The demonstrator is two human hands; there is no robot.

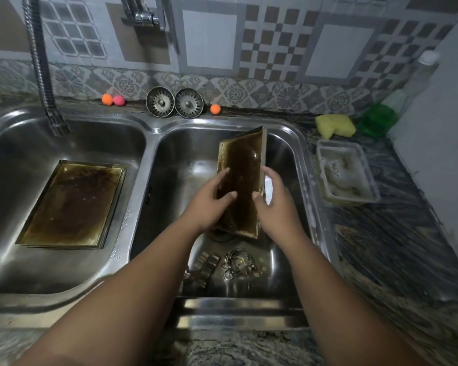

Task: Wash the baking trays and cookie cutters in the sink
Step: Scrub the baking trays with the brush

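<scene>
From the head camera I see my left hand (209,202) and right hand (274,204) both grasping a browned, grease-stained rectangular metal baking tray (242,180). It is held tilted on edge above the right basin of the stainless steel double sink (148,159). The left thumb lies on the tray's dark inner face with the fingers round its left rim. The right thumb presses the same face near the right rim, with the fingers curled behind.

At 9 o'clock from that tray, a second stained rectangular baking tray (72,204) lies flat on the floor of the left basin. At 6 o'clock, on the floor of the right basin between my forearms, is a cluster of small metal cookie cutters (236,265); their shapes are hard to tell.

A ribbed chrome faucet hose (41,67) hangs over the left basin at 10 o'clock. At 11 o'clock two round steel sink strainers (160,102) lean side by side against the tiled wall.

On the dark marbled tabletop (394,247) at 3 o'clock sits a clear plastic tub of suds (347,173). A yellow sponge (335,125) and a green dish-soap bottle (378,120) stand at 2 o'clock.
</scene>
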